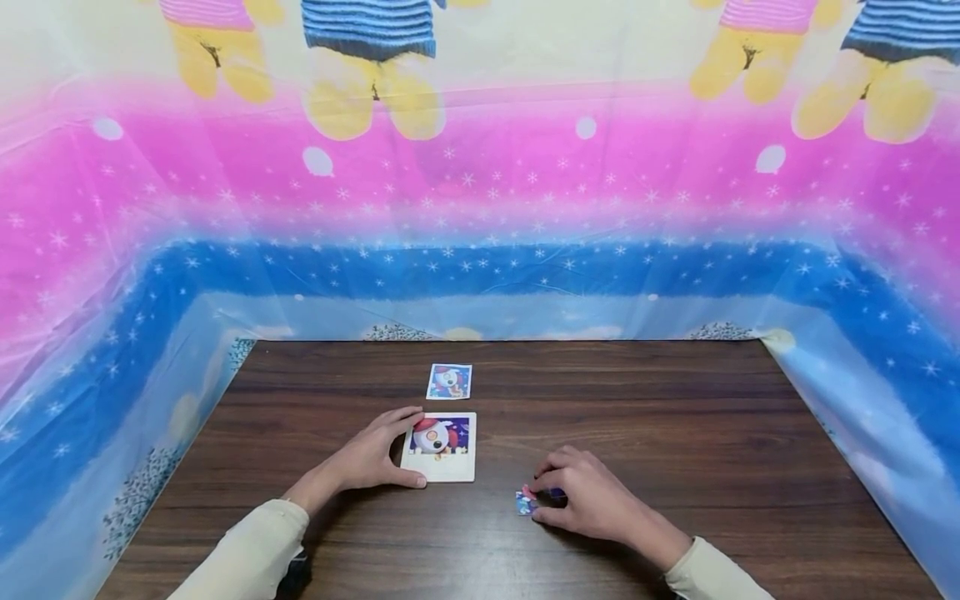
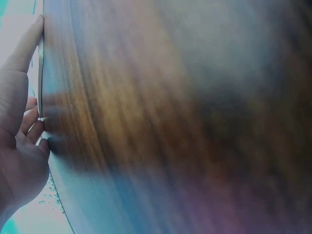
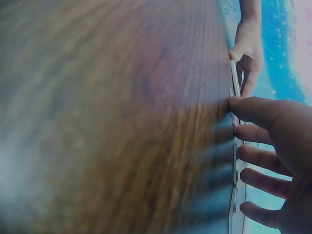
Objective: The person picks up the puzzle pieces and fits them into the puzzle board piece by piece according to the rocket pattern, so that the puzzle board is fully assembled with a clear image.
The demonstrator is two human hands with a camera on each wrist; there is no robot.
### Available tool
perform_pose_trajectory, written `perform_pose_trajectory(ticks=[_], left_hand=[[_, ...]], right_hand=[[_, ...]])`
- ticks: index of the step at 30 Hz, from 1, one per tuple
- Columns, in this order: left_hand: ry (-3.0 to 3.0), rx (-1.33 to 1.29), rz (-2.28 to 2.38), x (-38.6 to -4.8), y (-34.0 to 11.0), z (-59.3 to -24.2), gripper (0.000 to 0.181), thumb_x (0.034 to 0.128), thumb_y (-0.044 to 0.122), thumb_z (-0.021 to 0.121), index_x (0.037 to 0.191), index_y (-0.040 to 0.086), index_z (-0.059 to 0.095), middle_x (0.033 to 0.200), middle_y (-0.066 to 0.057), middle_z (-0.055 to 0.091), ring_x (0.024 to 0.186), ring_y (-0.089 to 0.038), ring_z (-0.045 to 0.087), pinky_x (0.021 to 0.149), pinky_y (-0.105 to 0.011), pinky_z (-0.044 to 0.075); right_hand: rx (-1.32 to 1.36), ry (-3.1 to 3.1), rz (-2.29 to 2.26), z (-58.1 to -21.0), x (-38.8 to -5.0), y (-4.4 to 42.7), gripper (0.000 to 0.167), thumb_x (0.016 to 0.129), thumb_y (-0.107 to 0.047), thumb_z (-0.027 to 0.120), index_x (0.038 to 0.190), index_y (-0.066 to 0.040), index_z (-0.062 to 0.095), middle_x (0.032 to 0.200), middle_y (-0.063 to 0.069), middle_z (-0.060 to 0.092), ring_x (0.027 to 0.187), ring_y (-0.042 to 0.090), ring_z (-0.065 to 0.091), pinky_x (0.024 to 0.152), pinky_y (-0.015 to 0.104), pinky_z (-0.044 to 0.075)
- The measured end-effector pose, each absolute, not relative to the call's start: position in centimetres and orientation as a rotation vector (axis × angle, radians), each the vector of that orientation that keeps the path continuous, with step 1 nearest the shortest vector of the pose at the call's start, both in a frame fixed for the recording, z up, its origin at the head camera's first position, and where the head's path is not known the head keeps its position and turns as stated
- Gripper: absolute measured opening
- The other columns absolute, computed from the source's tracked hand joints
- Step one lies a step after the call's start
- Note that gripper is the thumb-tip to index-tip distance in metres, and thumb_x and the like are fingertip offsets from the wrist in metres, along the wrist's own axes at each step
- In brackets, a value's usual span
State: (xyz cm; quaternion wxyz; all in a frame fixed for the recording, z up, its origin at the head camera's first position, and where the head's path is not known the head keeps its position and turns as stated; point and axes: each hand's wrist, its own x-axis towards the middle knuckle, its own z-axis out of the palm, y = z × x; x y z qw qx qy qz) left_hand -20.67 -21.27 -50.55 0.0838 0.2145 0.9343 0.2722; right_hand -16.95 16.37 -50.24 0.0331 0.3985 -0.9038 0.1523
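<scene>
A white-framed jigsaw puzzle (image 1: 442, 469) lies flat on the table, its upper half filled with a cartoon dog picture and its lower part mostly bare. My left hand (image 1: 372, 454) holds its left side, thumb at the bottom edge and fingers at the top-left corner. To the right, my right hand (image 1: 588, 496) rests over small puzzle pieces, its thumb and spread fingertips touching down on them. One colourful piece (image 1: 525, 503) shows beside the thumb; a dark piece (image 1: 557, 492) is partly hidden under the hand. In the right wrist view, several flat pieces (image 3: 234, 165) appear edge-on beneath the fingertips.
A small picture card (image 1: 450, 382) with a similar cartoon dog lies just beyond the puzzle. The brown wooden table (image 1: 637, 400) is bordered at the back and sides by a pink and blue printed cloth (image 1: 510, 183).
</scene>
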Motion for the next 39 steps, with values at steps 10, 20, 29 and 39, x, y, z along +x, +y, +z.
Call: perform_pose_trajectory(ticks=[10,20,29,39], left_hand=[[2.787,0.642,0.813,-20.6,-21.3,-50.7,0.108,0.0747,0.063,0.084,0.158,0.009,0.040,0.163,-0.011,0.035,0.149,-0.035,0.032,0.112,-0.059,0.036],[2.787,0.649,0.809,-20.7,-21.3,-50.7,0.109,0.0743,0.064,0.084,0.157,0.008,0.040,0.163,-0.012,0.035,0.149,-0.036,0.032,0.113,-0.059,0.036],[2.792,0.656,0.806,-20.7,-21.3,-50.7,0.110,0.0745,0.064,0.084,0.157,0.007,0.040,0.163,-0.013,0.035,0.149,-0.037,0.032,0.112,-0.060,0.035],[2.792,0.660,0.803,-20.6,-21.4,-50.6,0.109,0.0745,0.064,0.084,0.158,0.008,0.040,0.163,-0.012,0.035,0.149,-0.036,0.032,0.112,-0.059,0.036]], right_hand=[[1.232,-2.792,0.470,-50.3,-17.1,16.3,0.019,0.089,-0.037,0.080,0.104,-0.026,0.082,0.109,-0.010,0.070,0.107,0.014,0.059,0.089,0.048,0.051],[1.236,-2.759,0.459,-50.5,-17.6,16.2,0.031,0.085,-0.040,0.082,0.110,-0.021,0.080,0.110,-0.008,0.071,0.104,0.014,0.059,0.090,0.043,0.052],[1.237,-2.816,0.446,-50.1,-17.8,16.0,0.026,0.087,-0.040,0.081,0.108,-0.023,0.082,0.108,-0.010,0.070,0.100,0.012,0.056,0.086,0.043,0.050],[1.310,-2.778,0.427,-49.8,-18.2,15.7,0.019,0.086,-0.037,0.081,0.098,-0.022,0.080,0.101,-0.012,0.070,0.096,0.010,0.056,0.084,0.037,0.050]])
